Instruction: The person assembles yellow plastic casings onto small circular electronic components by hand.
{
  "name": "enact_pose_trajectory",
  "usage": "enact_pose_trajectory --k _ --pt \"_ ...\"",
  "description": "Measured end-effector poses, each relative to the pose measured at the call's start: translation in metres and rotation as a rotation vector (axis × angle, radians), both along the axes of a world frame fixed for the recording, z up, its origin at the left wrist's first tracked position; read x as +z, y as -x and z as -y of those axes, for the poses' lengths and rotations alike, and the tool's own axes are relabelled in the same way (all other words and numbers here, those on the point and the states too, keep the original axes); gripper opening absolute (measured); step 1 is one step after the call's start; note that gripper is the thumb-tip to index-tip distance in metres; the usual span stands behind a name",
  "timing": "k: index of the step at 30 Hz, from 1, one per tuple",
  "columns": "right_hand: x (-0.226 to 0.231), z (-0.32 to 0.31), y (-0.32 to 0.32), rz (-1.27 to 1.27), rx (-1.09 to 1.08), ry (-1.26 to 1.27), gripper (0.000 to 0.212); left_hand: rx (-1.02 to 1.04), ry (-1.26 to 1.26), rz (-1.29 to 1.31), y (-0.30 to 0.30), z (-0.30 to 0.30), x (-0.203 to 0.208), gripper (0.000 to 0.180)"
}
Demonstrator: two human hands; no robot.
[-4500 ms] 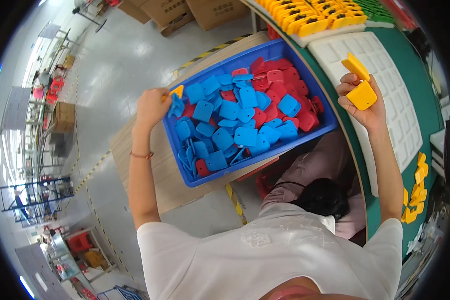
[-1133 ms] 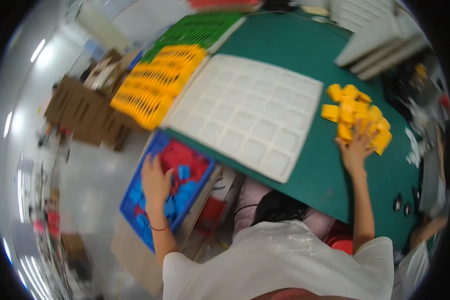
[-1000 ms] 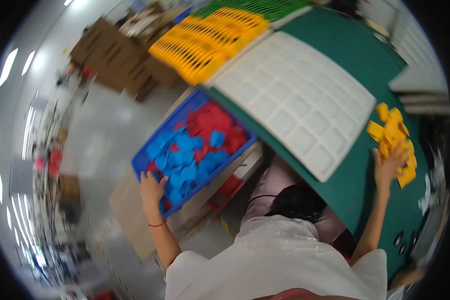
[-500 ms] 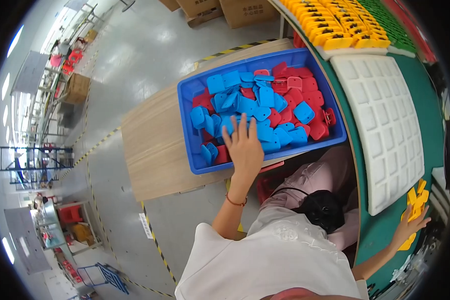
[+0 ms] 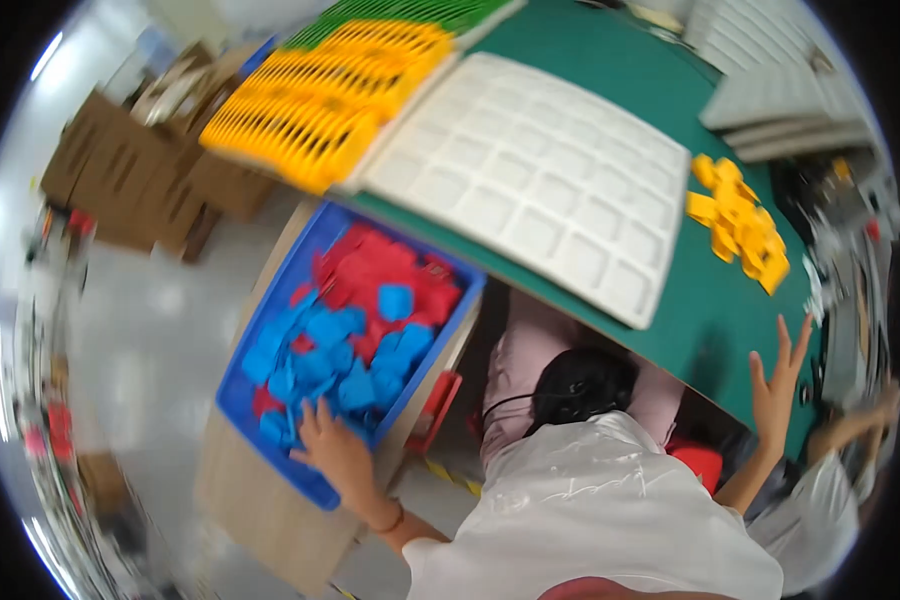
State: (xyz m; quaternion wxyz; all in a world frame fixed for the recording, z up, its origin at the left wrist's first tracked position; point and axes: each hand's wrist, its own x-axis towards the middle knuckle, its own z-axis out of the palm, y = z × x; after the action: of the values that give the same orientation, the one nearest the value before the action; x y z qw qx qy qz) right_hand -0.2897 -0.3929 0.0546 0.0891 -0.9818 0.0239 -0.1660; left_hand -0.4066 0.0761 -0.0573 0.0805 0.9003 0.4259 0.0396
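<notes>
My left hand (image 5: 335,450) reaches over the near edge of a blue bin (image 5: 327,490), its fingers apart at the blue plastic pieces (image 5: 358,385). Whether its fingertips touch a piece is blurred. Red plastic pieces (image 5: 370,262) fill the bin's far part, mixed with the blue ones. My right hand (image 5: 778,385) is raised by the right side of the green table, fingers spread and nothing in them. Beyond it on the tabletop lies a loose heap of yellow plastic pieces (image 5: 738,225).
A white tray (image 5: 530,185) with square hollows lies on the green table (image 5: 705,350). Rows of yellow pieces (image 5: 320,100) and green pieces (image 5: 400,20) stand left of it. White trays (image 5: 790,110) are stacked far right. Another person's arm (image 5: 855,425) shows at right; cartons (image 5: 120,170) stand left.
The view has swung right, bringing more of the table into sight. My right hand has come away from the yellow pieces. My left hand has drawn back toward the bin's near edge.
</notes>
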Motion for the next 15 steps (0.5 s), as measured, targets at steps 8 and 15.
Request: enact_pose_trajectory --k 8,15 --pt "-0.054 0.092 0.071 -0.003 -0.165 0.039 0.048 0.166 -0.089 0.026 -0.011 -0.009 0.005 0.079" --pt "-0.07 0.086 0.027 -0.089 -0.03 -0.051 0.045 0.146 0.046 0.288 0.083 -0.044 0.003 0.057"
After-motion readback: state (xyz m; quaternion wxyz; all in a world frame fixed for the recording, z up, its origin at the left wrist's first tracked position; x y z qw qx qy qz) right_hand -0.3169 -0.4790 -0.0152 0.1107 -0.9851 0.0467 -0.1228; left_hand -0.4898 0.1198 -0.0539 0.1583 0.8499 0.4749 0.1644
